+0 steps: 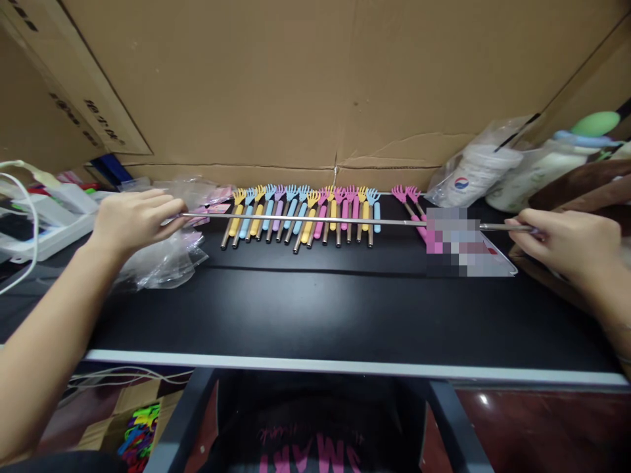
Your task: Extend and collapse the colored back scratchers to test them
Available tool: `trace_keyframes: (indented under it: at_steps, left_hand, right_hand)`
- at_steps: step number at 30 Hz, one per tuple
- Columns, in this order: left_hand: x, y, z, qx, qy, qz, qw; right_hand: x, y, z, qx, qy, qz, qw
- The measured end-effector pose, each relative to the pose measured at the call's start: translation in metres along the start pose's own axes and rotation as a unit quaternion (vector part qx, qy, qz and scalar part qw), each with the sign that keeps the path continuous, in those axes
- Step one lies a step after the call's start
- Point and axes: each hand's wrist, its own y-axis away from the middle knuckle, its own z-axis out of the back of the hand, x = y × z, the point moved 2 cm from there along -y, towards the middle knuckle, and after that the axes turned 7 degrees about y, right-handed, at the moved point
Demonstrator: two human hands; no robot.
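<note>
A thin metal telescopic rod stretches level across the black table, pulled out long. My left hand pinches its left end beside a heap of clear plastic bags. My right hand pinches the right end near the table's right edge. Behind the rod lies a row of several small back scratchers with yellow, blue, pink and purple hand-shaped heads. Two pink scratchers lie apart to the right of the row.
A cardboard wall closes off the back. A white power strip and cables sit at the far left. Bagged paper cups and bottles stand at the back right. A blurred patch covers something near my right hand.
</note>
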Motion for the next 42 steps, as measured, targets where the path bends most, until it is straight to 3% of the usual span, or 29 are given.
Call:
trace_keyframes:
  at_steps: [9, 13, 18, 24, 27, 35, 38, 42]
  left_hand:
    - [-0.002, -0.005, 0.005, 0.028, 0.088, 0.002, 0.996]
    - [-0.007, -0.007, 0.012, 0.024, 0.039, -0.014, 0.999]
    - [-0.013, -0.004, 0.014, 0.055, -0.008, -0.037, 0.998]
    - [-0.011, -0.001, 0.016, 0.027, 0.037, -0.053, 0.998]
    - [-0.035, -0.017, 0.022, 0.022, 0.081, -0.063, 0.994]
    - [-0.135, -0.071, 0.052, 0.002, 0.167, -0.079, 0.983]
    - [-0.152, -0.072, 0.061, 0.012, 0.193, -0.077, 0.978]
    - [-0.156, -0.069, 0.072, 0.024, 0.183, -0.074, 0.980]
  right_hand:
    - [-0.007, -0.017, -0.005, 0.133, -0.106, -0.019, 0.985]
    - [-0.007, -0.020, -0.002, 0.130, -0.129, -0.035, 0.982]
    - [-0.002, -0.015, 0.004, 0.149, -0.069, -0.009, 0.986]
    - [0.016, -0.004, 0.022, 0.075, -0.040, 0.042, 0.995]
    - [0.041, -0.002, 0.041, 0.033, -0.061, 0.082, 0.994]
    - [0.116, 0.004, 0.094, -0.073, -0.113, 0.192, 0.972]
    - [0.125, 0.008, 0.101, -0.086, -0.115, 0.200, 0.969]
    - [0.128, 0.011, 0.103, -0.089, -0.142, 0.201, 0.965]
